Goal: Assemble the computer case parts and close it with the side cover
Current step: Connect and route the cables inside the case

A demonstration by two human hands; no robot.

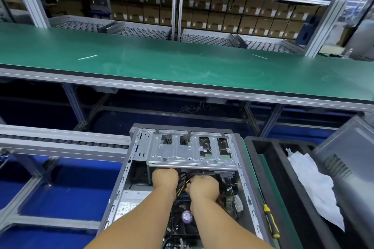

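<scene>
The open computer case (182, 178) lies on its side on the counter (255, 178). Both hands, left (165, 178) and right (203, 187), reach inside by the wires (183, 185); their fingers are hidden, so I cannot tell their grip. Wires look soft and bendy; hold them gently by the plugs.

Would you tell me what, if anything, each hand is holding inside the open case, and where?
The right hand grips the cable bundle partway along. The left hand's fingers reach under the drive cage, so its hold cannot be told.

Place: factory work line | long green belt (182, 62) past the hands | shelves of brown boxes (232, 16) behind it
</scene>
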